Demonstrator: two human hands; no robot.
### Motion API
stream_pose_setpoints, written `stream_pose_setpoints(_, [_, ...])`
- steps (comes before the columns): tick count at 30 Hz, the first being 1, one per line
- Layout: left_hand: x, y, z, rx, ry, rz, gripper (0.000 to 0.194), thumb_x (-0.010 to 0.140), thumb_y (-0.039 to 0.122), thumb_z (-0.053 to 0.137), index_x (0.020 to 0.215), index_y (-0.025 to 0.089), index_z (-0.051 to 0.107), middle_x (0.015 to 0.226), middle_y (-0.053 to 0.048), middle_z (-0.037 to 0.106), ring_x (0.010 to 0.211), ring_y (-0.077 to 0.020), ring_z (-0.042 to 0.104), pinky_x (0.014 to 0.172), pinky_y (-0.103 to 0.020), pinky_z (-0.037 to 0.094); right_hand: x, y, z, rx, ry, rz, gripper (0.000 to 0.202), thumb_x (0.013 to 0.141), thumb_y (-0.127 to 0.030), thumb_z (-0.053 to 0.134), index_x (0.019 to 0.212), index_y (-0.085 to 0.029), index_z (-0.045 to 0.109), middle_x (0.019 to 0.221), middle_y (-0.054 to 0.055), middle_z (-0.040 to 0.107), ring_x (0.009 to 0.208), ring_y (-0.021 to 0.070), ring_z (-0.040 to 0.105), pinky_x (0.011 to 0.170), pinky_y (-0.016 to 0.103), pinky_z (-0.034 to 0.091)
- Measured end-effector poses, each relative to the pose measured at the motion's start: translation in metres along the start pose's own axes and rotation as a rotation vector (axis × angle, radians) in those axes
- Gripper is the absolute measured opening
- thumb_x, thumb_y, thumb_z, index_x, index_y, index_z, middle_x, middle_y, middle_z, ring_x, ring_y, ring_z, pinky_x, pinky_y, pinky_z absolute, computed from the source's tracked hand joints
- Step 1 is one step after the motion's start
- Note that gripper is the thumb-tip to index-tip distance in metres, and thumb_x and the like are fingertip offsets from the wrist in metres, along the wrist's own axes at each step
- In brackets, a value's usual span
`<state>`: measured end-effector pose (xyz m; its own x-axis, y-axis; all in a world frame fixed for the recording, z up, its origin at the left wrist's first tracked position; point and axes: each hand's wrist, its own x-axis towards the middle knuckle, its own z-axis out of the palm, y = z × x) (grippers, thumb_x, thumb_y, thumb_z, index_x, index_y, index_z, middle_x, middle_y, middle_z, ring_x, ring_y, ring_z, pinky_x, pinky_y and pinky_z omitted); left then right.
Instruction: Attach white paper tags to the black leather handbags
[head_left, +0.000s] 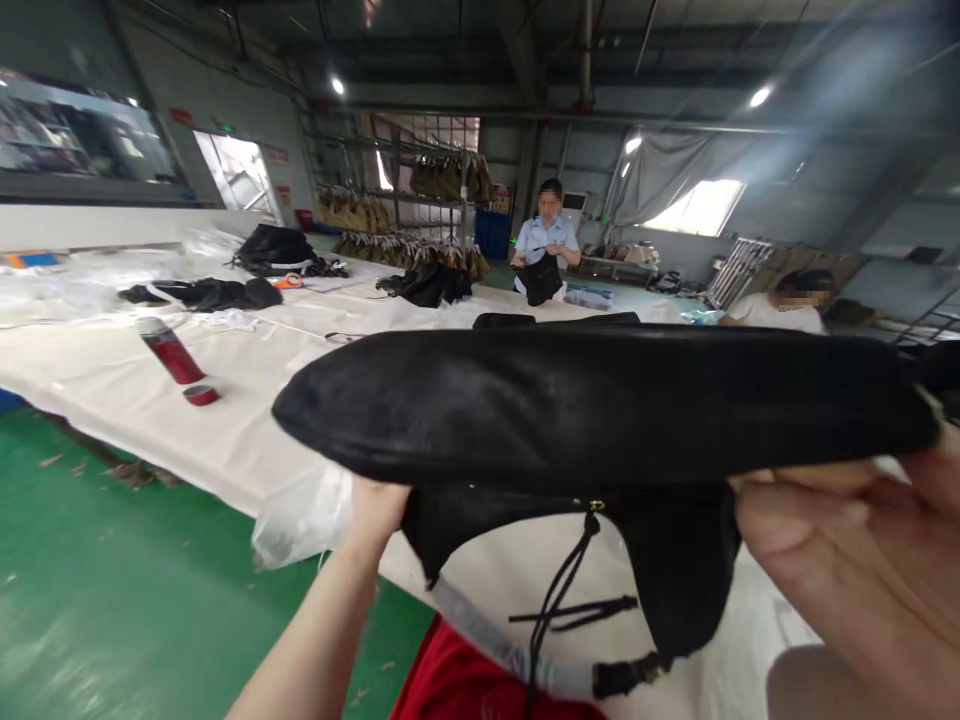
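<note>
A long black bag point(600, 405) fills the middle of the view, held up close to me above the table. My left hand point(381, 505) is closed on its lower left part, its fingers hidden behind the black material. At the right end, my right hand point(832, 535) grips the underside, with the fingertips out of sight. Below the body hang a curved black flap point(686, 570), thin black cords point(566, 570) and a strap end with a black buckle point(626, 675). Pale wrapping covers part of the strap.
A white-covered table point(247, 440) stretches ahead, bearing black bags point(277, 250), clear plastic point(300, 520), a red-and-grey spray can point(171, 350) and its red cap point(201, 396). Across it, a person point(546, 240) handles a black piece; another person point(780, 308) is at right. Racks point(450, 180) hold brown items.
</note>
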<state>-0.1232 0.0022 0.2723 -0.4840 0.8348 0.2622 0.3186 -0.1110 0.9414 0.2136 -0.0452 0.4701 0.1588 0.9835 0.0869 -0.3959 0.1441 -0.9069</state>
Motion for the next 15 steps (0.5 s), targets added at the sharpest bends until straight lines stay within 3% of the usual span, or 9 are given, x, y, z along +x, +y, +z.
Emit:
stream_pose_setpoints(3, [0.003, 0.02, -0.007, -0.102, -0.207, -0.178, 0.058, 0.073, 0.056, 0.071, 0.109, 0.01, 0.066, 0.101, -0.012, 0.074, 0.095, -0.032, 0.069, 0.079, -0.041, 0.059, 0.037, 0.016, -0.014, 0.208, 0.052, 0.15, 0.031, 0.097, -0.041, 0.039, 0.082, -0.028, 0.063, 0.098, 0.007, 0.066, 0.09, 0.0141, 0.065, 0.041, 0.013, 0.052])
stream_pose_setpoints(6, [0.01, 0.015, 0.006, -0.03, -0.426, -0.311, 0.054, 0.07, 0.056, 0.074, 0.099, 0.01, 0.07, 0.086, -0.01, 0.076, 0.078, -0.0288, 0.071, 0.066, -0.035, 0.058, 0.084, 0.071, -0.045, 0.319, 0.121, 0.37, 0.032, 0.097, -0.035, 0.041, 0.074, -0.022, 0.06, 0.091, 0.007, 0.068, 0.091, 0.0142, 0.066, 0.046, 0.014, 0.052])
stream_pose_setpoints(9, [0.01, -0.026, 0.035, 0.163, -0.491, -0.28, 0.053, 0.071, 0.056, 0.072, 0.098, 0.01, 0.069, 0.088, -0.012, 0.076, 0.085, -0.0296, 0.071, 0.069, -0.034, 0.055, 0.11, 0.147, -0.081, 0.331, 0.352, 0.667, 0.03, 0.096, -0.027, 0.039, 0.072, -0.02, 0.055, 0.084, 0.007, 0.068, 0.088, 0.0155, 0.067, 0.045, 0.015, 0.05])
stream_pose_setpoints(11, [0.001, -0.063, 0.055, 0.344, -0.536, -0.216, 0.047, 0.073, 0.05, 0.071, 0.099, 0.011, 0.068, 0.093, -0.014, 0.075, 0.094, -0.0302, 0.069, 0.076, -0.034, 0.053, 0.11, 0.191, -0.098, 0.303, 0.418, 0.753, 0.032, 0.097, -0.022, 0.03, 0.073, -0.021, 0.051, 0.083, 0.008, 0.066, 0.087, 0.016, 0.068, 0.044, 0.015, 0.049])
stream_pose_setpoints(15, [-0.031, -0.126, 0.078, 0.704, -0.626, -0.241, 0.047, 0.069, 0.037, 0.075, 0.105, 0.012, 0.06, 0.099, -0.017, 0.072, 0.096, -0.0324, 0.068, 0.079, -0.035, 0.05, 0.083, 0.239, -0.125, 0.275, 0.413, 0.809, 0.026, 0.097, -0.022, 0.031, 0.082, -0.021, 0.052, 0.092, 0.009, 0.068, 0.093, 0.0174, 0.069, 0.055, 0.02, 0.055])
